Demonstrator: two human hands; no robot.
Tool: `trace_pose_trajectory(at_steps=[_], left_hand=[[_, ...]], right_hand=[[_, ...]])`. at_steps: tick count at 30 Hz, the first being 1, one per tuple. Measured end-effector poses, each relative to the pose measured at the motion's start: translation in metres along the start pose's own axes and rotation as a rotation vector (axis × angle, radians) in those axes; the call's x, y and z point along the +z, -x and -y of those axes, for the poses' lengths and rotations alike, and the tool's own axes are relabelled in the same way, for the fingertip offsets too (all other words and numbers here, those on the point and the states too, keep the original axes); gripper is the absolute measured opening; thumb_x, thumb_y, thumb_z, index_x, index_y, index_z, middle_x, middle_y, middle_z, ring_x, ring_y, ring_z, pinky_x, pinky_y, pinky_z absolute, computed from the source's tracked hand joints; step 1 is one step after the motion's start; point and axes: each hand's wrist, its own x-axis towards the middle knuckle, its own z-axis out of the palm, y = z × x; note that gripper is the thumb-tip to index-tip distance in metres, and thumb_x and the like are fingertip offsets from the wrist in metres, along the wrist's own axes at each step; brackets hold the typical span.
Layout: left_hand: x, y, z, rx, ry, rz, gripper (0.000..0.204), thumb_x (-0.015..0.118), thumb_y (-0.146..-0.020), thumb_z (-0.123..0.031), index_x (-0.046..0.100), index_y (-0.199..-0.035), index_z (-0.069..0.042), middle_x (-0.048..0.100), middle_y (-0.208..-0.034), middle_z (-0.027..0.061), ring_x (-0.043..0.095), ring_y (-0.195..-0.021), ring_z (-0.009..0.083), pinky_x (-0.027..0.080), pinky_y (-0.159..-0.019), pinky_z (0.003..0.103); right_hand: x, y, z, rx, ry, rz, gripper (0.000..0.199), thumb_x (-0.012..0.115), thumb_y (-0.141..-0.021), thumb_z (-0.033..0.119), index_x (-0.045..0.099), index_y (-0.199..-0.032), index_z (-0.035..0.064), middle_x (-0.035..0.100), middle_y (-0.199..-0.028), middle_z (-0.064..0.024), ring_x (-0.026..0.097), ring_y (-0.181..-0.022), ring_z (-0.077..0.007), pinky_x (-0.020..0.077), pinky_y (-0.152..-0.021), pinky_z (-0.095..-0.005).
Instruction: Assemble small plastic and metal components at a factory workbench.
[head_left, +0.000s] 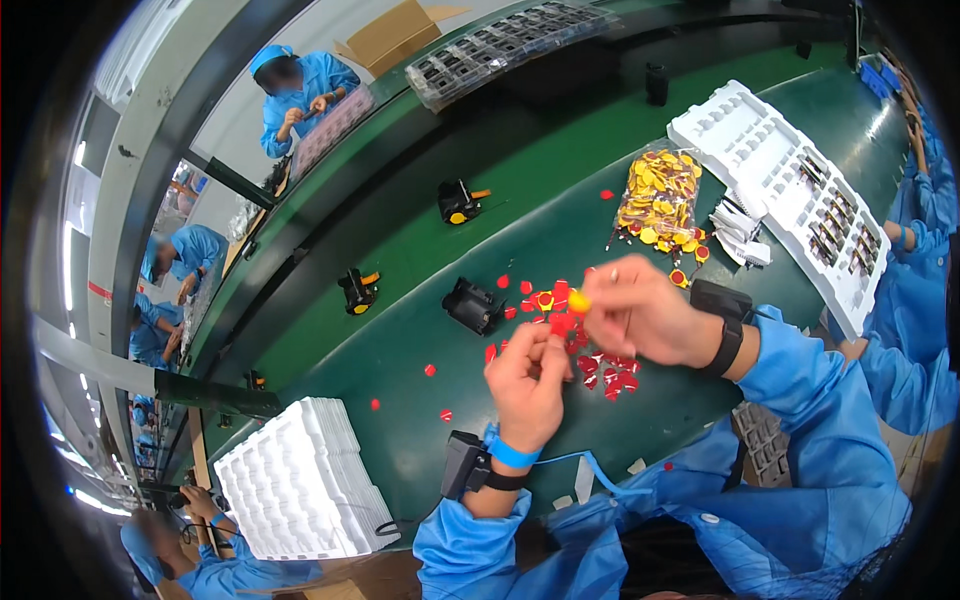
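A green conveyor belt is stretching beyond the near green workbench, while tube lights are glowing far left behind a grey metal frame.

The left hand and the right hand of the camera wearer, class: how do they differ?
The left hand has a red piece at its fingertips; the right hand has a yellow piece. The left hand's wrist wears a blue band; the right hand's shows a black strap and no blue band. Both hands are bare and come out of blue sleeves.
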Motion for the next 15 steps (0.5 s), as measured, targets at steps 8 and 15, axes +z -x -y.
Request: trace_pose_trajectory(at_steps=[8,15], left_hand=[[0.002,-0.082,-0.007,0.465,-1.321,0.183,0.016,0.059,-0.087,-0.014,0.056,-0.08,0.0,0.068,-0.074,0.0181,0.067,-0.064,0.0334,0.053,-0.054,0.042],[-0.005,-0.149,0.012,0.248,-1.409,0.635,0.022,0.059,-0.085,-0.023,0.07,-0.081,-0.004,0.066,-0.073,0.0193,0.068,-0.076,0.0357,0.053,-0.068,0.047]], right_hand=[[-0.039,-0.017,0.021,-0.258,0.045,-0.286,0.027,0.059,-0.096,0.018,0.053,-0.071,0.0074,0.047,-0.055,-0.0011,0.046,-0.043,-0.0116,0.0283,-0.039,-0.0244],[-0.046,-0.02,0.026,-0.285,0.059,-0.372,0.029,0.06,-0.095,0.018,0.053,-0.069,0.0085,0.049,-0.055,-0.0003,0.047,-0.043,-0.0105,0.0281,-0.038,-0.024]])
